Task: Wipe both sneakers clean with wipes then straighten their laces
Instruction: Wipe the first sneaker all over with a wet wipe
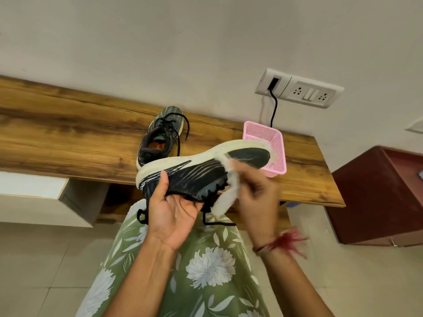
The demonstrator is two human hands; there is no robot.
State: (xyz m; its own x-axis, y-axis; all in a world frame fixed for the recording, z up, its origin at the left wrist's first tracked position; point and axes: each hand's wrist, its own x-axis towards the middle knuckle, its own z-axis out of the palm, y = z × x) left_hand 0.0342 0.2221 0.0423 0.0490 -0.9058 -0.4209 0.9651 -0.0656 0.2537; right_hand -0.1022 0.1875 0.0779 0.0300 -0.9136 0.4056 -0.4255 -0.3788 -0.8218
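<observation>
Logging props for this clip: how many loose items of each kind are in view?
Sneakers: 2 (held sneaker, far sneaker)
Wipe: 1
Basket: 1
Total: 4

Two sneakers are in view: the held sneaker point(201, 170), sole up near the middle, and the far sneaker point(160, 133), standing on the desk behind it. There are two hands: the left hand point(174, 211) grips the held sneaker, and the right hand point(256, 191) pinches the one white wipe point(231, 179). One wooden desk point(68, 133) runs across the scene, with one pink basket point(274, 143) on its right part. On the far wall to the right is one switch panel point(306, 92) with one black cable point(273, 108) plugged in. One maroon cabinet point(377, 197) stands at the right, and one white drawer unit point(45, 195) at the left.
</observation>
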